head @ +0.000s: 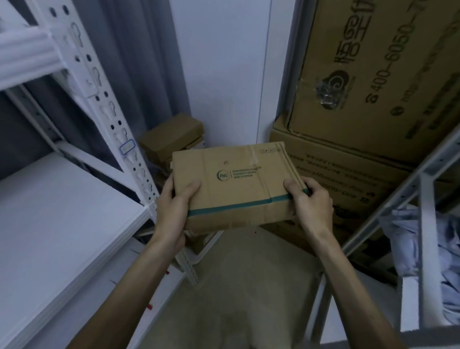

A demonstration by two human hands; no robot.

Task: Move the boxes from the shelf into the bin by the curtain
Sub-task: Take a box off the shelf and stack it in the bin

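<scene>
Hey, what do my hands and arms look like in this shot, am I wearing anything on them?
Nothing worn shows. The left grip and the right grip are bare, with no gloves, and no rings on the parts in view. The left forearm and the right forearm are bare down to the picture's bottom edge: no sleeve, watch or band at either wrist.
</scene>
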